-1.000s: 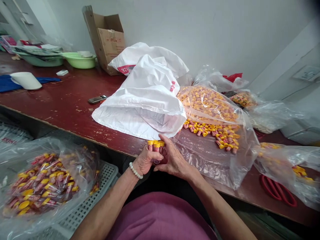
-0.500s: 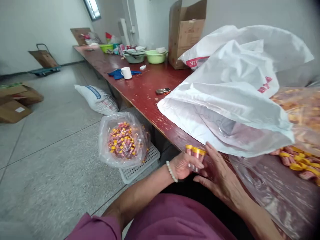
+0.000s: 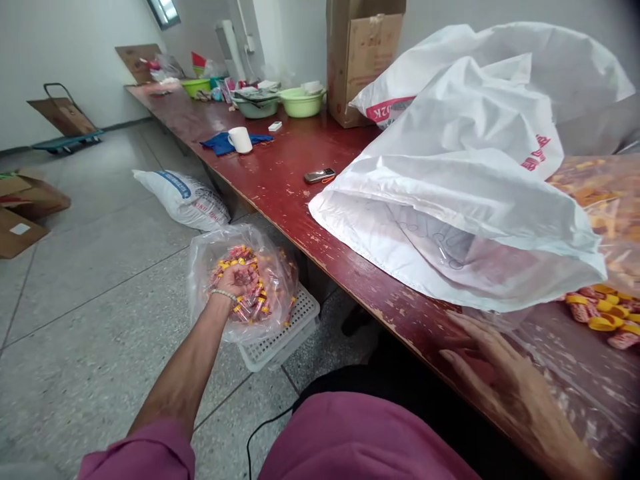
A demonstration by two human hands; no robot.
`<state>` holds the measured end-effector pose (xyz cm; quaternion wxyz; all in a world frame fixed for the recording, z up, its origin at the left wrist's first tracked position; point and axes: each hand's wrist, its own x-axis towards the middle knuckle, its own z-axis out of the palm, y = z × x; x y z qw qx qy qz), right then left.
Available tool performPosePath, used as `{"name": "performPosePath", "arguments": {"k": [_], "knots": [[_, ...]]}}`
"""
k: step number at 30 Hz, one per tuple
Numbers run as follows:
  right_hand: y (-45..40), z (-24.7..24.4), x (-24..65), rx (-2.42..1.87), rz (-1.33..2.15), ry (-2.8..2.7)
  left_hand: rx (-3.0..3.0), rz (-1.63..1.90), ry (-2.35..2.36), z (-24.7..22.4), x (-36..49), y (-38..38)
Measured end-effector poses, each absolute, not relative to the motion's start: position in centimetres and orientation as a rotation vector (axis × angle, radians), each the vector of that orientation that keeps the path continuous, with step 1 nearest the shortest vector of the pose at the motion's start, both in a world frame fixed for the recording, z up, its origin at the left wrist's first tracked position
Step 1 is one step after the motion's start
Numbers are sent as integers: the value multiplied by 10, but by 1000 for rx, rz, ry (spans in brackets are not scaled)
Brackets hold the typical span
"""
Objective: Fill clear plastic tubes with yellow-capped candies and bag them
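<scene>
My left hand (image 3: 237, 280), with a beaded bracelet (image 3: 223, 294) at its wrist, reaches into the mouth of a clear plastic bag (image 3: 197, 273). Under and around it lie many small clear containers (image 3: 256, 303) with yellow rims and pink contents. The palm shows and I see nothing held; the fingers look loosely apart. Over by the table edge my right hand (image 3: 493, 370) is open, fingers stretched out, just above the red table (image 3: 350, 270) beside a clear plastic sheet (image 3: 565, 380). More yellow-rimmed containers (image 3: 603, 308) are heaped at the far right.
A white crate (image 3: 300, 320) stands beneath the bag on the floor. A large white sack (image 3: 450, 180) covers much of the table. Behind are a phone (image 3: 320, 175), a white mug (image 3: 241, 140), green basins (image 3: 303, 103) and a cardboard box (image 3: 373, 60). A filled sack (image 3: 183, 199) lies on the floor.
My left hand has moved left from the table edge to the bag, and the yellow-rimmed containers it held are no longer in it. My right hand has shifted right along the table.
</scene>
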<state>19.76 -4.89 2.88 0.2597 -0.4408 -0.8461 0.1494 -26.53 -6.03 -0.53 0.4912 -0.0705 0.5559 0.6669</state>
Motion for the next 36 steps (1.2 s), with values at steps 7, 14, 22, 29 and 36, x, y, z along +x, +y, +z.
{"name": "performPosePath", "arguments": {"k": [7, 14, 22, 29, 36], "knots": [[-65, 39, 103, -845, 669, -2247, 288, 1302, 815, 10, -180, -85], [-56, 54, 61, -475, 737, -2326, 354, 1122, 438, 35, -103, -108], [-58, 65, 72, -458, 763, -2233, 279, 1040, 382, 36, -90, -111], [-51, 54, 69, -566, 752, -2283, 227, 1070, 382, 31, -83, -103], [-33, 32, 96, -846, 664, -2313, 324, 1284, 1042, -2, -145, -77]]}}
